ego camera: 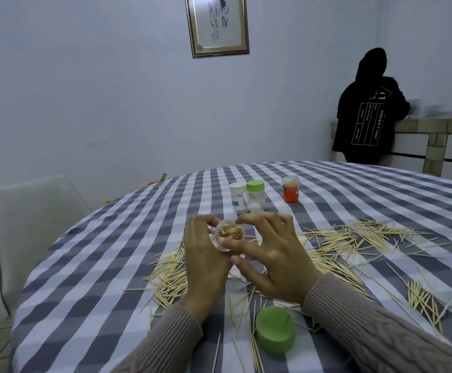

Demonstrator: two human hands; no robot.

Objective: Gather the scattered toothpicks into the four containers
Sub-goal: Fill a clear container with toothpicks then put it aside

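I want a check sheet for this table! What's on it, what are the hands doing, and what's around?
Surface: round table with checked cloth.
Job's things: clear jar full of toothpicks, held up; white-lid jar, green-lid jar, red jar standing further back; loose toothpicks scattered left, right and near.
Clutter: loose green lid lying near the front edge.
Grips: left hand holds the clear jar; right hand has fingertips at its rim.
Cables: nothing seen.
Surroundings: chair, framed picture, person in black hoodie at a counter.
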